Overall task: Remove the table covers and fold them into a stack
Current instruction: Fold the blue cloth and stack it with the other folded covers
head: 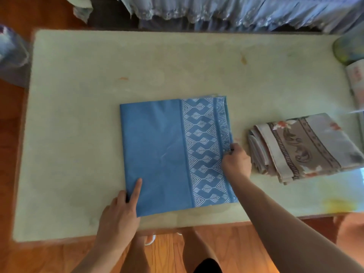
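Note:
A blue table cover [157,152] with a white geometric border lies folded into a flat rectangle on the pale table top [98,95]. My left hand [120,211] grips its near left corner, thumb under the edge and index finger flat on the cloth. My right hand [235,161] pinches the patterned right edge about midway along. To the right lies a second folded cover [307,146], beige-grey with orange flowers and a dark key border, apart from the blue one.
Wooden floor [246,247] shows below the table's near edge, with my legs there. Pale blue frilled fabric [236,12] hangs along the far side. A bag [11,54] sits at the far left. A roundish object [348,48] and printed paper [356,79] lie at the right edge.

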The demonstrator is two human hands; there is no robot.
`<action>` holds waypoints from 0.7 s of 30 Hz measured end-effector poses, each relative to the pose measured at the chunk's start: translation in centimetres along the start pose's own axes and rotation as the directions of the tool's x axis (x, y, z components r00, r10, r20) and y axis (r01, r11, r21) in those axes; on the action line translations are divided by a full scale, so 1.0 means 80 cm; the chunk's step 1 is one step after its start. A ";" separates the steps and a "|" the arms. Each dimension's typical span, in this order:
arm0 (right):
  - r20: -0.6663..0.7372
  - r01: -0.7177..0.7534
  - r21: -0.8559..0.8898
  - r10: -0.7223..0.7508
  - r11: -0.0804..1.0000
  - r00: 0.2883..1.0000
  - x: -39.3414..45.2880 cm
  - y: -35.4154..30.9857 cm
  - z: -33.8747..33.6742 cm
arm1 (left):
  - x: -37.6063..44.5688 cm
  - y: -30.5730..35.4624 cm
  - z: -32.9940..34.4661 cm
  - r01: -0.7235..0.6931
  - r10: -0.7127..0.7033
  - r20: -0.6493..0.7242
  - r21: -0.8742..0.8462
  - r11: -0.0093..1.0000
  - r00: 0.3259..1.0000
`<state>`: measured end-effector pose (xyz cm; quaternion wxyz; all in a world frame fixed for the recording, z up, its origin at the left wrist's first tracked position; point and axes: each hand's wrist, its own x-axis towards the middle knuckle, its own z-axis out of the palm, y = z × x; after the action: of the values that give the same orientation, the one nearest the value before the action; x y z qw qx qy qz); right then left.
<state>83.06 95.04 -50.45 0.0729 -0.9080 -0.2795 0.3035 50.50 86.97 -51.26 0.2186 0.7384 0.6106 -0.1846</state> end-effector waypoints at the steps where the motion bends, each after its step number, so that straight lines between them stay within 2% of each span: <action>1: -0.010 0.005 0.015 -0.005 1.000 1.000 0.002 0.001 0.002 | 0.001 -0.002 0.000 -0.001 0.002 0.019 -0.014 1.000 1.000; 7: -0.032 -0.008 0.067 0.010 0.998 0.999 0.014 0.002 0.014 | 0.008 -0.009 -0.016 -0.043 0.042 0.145 0.003 0.999 0.989; 10: -0.021 -0.009 -0.060 0.008 0.998 1.000 0.017 -0.001 0.015 | 0.010 -0.003 -0.024 -0.023 0.029 0.234 -0.028 0.999 0.972; 12: -0.033 0.051 -0.154 -0.057 0.987 0.998 0.022 -0.008 0.014 | 0.015 0.001 -0.028 0.048 -0.020 0.279 -0.094 0.994 0.960; 13: -0.043 0.078 -0.140 -0.085 0.987 0.995 0.026 -0.013 0.012 | 0.017 0.001 -0.029 0.086 -0.046 0.285 -0.128 0.988 0.957; 14: -0.054 0.100 -0.100 -0.105 0.990 0.993 0.034 -0.020 0.009 | 0.020 0.001 -0.029 0.106 -0.065 0.259 -0.148 0.983 0.964; 17: -0.040 0.181 0.036 -0.179 0.983 0.983 0.064 -0.043 -0.001 | 0.029 -0.001 -0.027 0.086 -0.087 0.002 -0.220 0.972 0.996; 18: -0.028 0.213 0.059 -0.212 0.975 0.977 0.075 -0.051 -0.004 | 0.035 -0.003 -0.025 0.089 -0.104 -0.045 -0.264 0.960 0.994; 21: -0.019 0.267 0.091 -0.267 0.959 0.964 0.100 -0.070 -0.007 | 0.053 -0.006 -0.016 0.092 -0.123 -0.072 -0.338 0.936 0.990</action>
<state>86.06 104.16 -52.38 0.1561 -0.8586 -0.3848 0.3008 50.80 91.24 -52.54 0.3020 0.6637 0.6820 -0.0560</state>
